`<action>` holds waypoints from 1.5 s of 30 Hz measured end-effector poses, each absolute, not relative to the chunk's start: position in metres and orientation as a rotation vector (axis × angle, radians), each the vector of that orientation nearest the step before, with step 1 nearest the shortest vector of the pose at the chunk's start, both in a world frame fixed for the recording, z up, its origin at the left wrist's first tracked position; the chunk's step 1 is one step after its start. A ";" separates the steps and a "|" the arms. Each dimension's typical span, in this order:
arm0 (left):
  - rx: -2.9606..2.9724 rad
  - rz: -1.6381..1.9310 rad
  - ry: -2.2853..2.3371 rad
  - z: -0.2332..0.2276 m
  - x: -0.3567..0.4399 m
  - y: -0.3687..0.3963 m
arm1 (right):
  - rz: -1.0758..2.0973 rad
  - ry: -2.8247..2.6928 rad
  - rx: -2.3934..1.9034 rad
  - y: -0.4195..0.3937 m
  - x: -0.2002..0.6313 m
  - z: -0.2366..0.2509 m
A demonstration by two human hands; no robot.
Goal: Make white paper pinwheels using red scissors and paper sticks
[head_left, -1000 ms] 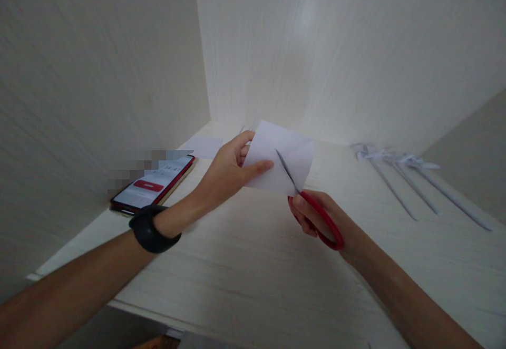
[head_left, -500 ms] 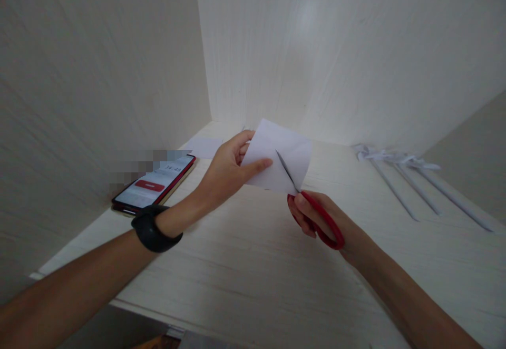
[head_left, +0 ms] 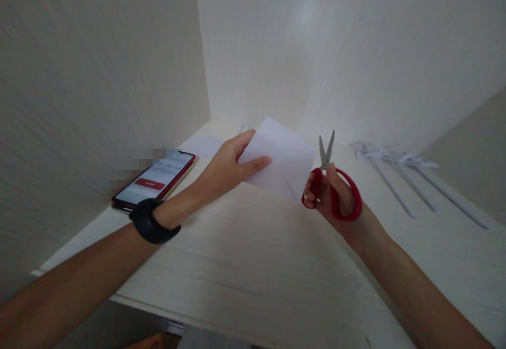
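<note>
A white sheet of paper (head_left: pixel 282 151) is pinched in my left hand (head_left: pixel 233 162), with the thumb lying across its near face and the other fingers behind. A short slit runs up from the paper's lower right edge. To the right of the sheet, my right hand (head_left: pixel 336 196) holds red-handled scissors (head_left: pixel 326 151). Their blades point up and stand apart, clear of the paper. Thumb and fingers pass through the two handle loops. A black band (head_left: pixel 152 222) circles my left wrist.
At the left wall a phone (head_left: pixel 158 177) with a lit screen lies on the white shelf (head_left: pixel 237 264). Another paper piece (head_left: pixel 201 146) lies behind it. Several rolled white paper sticks (head_left: pixel 446 196) with folded ends rest at the right. Walls enclose the back and sides.
The scissors have come out of the paper and moved right and upward, their blades now apart. A slit shows where they were. My left hand has barely shifted.
</note>
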State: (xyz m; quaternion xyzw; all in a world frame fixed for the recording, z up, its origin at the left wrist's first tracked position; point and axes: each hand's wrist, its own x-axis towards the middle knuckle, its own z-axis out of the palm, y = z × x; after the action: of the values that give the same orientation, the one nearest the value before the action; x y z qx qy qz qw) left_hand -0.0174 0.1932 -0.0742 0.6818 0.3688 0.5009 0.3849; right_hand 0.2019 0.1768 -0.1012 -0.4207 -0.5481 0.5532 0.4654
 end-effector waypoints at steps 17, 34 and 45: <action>1.517 1.127 0.843 -0.082 -0.016 0.198 | 0.923 -1.514 -1.225 0.166 0.192 -0.094; 1.208 1.041 0.648 -0.088 -0.008 0.189 | 0.605 -1.486 -1.197 0.156 0.186 -0.091; 1.207 0.941 0.718 -0.093 -0.005 0.185 | 0.755 -1.447 -1.178 0.157 0.185 -0.096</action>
State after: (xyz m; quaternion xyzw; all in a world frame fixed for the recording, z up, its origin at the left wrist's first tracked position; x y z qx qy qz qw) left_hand -0.0054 0.1851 -0.0932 0.5342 0.3176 0.4165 0.6636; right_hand 0.1852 0.1566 -0.0955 -0.4944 -0.6076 0.3170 0.5347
